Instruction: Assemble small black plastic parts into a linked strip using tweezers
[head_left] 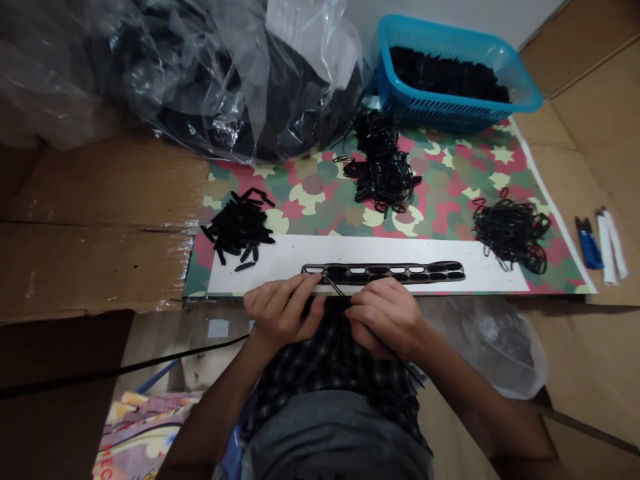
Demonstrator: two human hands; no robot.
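Observation:
My left hand (284, 310) pinches a thin dark wire loop (333, 285) at the left end of a long black slotted strip (383, 272). The strip lies flat on a white paper band (490, 277). My right hand (384, 317) sits just below the strip, its fingers curled close to the wire, and whatever they may hold is hidden. Both hands are above a dark plaid cloth (335, 360) on my lap. A heap of short black pieces (239, 227) lies left of the strip, and tangled black elastic loops (384, 175) lie beyond it.
A camouflage-print mat (450, 167) bears another heap of black loops (513, 233). A blue basket (450, 73) of black pieces and a large plastic bag (200, 73) stand behind it. Blue-handled snips (589, 243) and white strips (611, 245) lie on cardboard at right.

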